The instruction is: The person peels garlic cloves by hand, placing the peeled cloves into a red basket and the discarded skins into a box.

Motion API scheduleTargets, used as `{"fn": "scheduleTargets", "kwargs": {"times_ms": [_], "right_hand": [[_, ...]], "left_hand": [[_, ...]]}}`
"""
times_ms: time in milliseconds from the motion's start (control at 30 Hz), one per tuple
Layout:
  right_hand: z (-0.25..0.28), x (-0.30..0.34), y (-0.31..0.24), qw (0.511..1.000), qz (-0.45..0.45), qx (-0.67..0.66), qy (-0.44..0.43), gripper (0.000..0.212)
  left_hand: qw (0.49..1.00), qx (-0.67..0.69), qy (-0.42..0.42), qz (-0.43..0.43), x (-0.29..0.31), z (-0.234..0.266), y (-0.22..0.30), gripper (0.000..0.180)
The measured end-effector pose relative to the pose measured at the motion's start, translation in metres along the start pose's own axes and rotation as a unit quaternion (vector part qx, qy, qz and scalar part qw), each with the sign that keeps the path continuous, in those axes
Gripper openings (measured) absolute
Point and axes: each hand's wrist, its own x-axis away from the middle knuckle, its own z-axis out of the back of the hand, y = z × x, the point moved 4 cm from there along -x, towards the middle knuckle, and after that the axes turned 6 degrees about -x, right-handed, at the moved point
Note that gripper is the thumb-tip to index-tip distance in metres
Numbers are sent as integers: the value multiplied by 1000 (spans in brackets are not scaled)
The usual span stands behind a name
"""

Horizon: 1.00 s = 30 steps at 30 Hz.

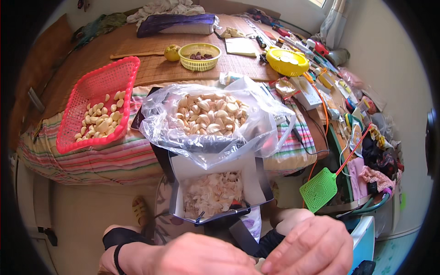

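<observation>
My left hand (201,255) and my right hand (314,245) meet at the lower edge of the head view, fingers curled together. Between their fingertips shows a sliver of a small pale thing (260,263) that looks like a garlic clove; the rest is hidden. Just beyond them, an open box (253,176) with a white inside holds papery garlic skins (213,192). Behind it, a clear plastic bag (160,107) is spread open around a heap of unpeeled garlic cloves (211,114). Peeled cloves (101,123) lie in the red plastic basket (72,107) to the left.
On the mat-covered bed (110,75) stand a yellow basket (200,64) of dark red fruit, a round yellow fruit (172,52) and another yellow basket (288,63). Clutter fills the right side, where a green fly swatter (318,189) leans. A slipper (140,211) lies on the floor.
</observation>
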Motion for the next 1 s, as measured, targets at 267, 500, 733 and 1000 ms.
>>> {"fn": "scheduleTargets", "kwargs": {"times_ms": [267, 500, 733, 1000], "right_hand": [[-9, -5, 5, 999, 32, 5, 11, 7], [-13, -6, 3, 997, -42, 3, 61, 7], [-10, -2, 9, 999, 7, -24, 20, 9], [0, 20, 37, 978, -103, -5, 179, 15]], "left_hand": [[995, -10, 62, -81, 4, -1, 1, 20], [996, -12, 38, -78, 4, 2, 3, 21], [996, -20, 55, -64, -1, 3, 4, 20], [964, 34, -210, 157, 16, 16, -31, 17]]}}
